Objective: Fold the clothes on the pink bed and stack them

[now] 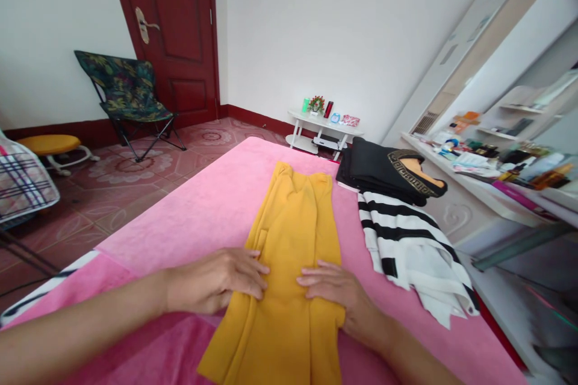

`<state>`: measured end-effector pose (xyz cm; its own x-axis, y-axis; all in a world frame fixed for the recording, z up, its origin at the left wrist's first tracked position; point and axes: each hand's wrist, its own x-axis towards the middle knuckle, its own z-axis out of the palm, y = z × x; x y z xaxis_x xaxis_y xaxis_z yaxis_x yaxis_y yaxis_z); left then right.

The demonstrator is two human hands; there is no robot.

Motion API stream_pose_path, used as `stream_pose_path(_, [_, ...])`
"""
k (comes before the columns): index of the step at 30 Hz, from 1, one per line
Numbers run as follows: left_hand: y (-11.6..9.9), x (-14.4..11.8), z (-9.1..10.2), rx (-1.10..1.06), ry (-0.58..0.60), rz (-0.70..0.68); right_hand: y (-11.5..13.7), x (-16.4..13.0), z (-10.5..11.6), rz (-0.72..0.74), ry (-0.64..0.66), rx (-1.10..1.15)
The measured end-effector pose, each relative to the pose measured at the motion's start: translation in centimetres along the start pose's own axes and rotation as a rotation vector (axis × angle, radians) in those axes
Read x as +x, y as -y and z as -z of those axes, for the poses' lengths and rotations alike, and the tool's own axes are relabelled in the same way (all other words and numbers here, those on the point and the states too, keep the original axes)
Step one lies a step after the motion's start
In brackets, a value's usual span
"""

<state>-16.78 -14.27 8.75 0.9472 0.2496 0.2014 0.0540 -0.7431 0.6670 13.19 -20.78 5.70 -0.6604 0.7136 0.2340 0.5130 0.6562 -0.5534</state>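
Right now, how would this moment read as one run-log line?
left hand: on yellow garment | right hand: on yellow garment | pink cover: beneath | striped garment: near black clothes

The yellow garment (289,240) is viewed closely from head height, forward and downward, with the door (185,29) framed at eleven o'clock.

Garment (289,222) on cover (198,210), clothes (406,225) right, chair (129,90) behind left
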Motion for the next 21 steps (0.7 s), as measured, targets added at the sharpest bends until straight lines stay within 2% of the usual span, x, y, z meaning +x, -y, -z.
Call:
stream_pose_path(2, [-1.3,-0.1,-0.3,-0.124,-0.056,0.063,1.8,-0.2,-0.5,-0.126,-0.070,0.195])
stream_pose_path(5, [-3.1,-0.2,-0.7,-0.423,-0.050,0.179,4.4,-0.7,-1.0,-0.361,-0.088,0.509])
stream_pose_path(8, [-2.5,0.8,-0.3,-0.649,-0.123,0.300,4.6,0.3,-0.4,-0.511,-0.164,0.754])
stream_pose_path(10, [-0.1,2.6,0.8,-0.679,-0.266,0.369,2.7,1.9,0.8,-0.580,-0.307,0.806])
stream_pose_path(12, [3.6,5.0,2.2,-0.630,-0.416,0.463,-0.9,3.9,2.0,-0.607,-0.509,0.745])
stream_pose_path(13, [5.6,6.2,3.0,-0.539,-0.476,0.536,-3.0,4.8,2.5,-0.610,-0.613,0.672])
stream_pose_path(15, [9.7,8.5,4.0,-0.210,-0.591,0.688,-7.5,6.2,2.8,-0.624,-0.789,0.448])
stream_pose_path(16, [11.5,9.3,4.3,-0.014,-0.623,0.764,-9.5,6.5,2.7,-0.652,-0.836,0.324])
stream_pose_path(18, [14.4,10.3,4.2,0.236,-0.672,0.867,-12.8,6.6,2.1,-0.711,-0.898,0.146])
stream_pose_path(21, [16.7,10.5,3.2,0.329,-0.703,0.936,-15.1,6.1,1.0,-0.733,-0.891,0.026])
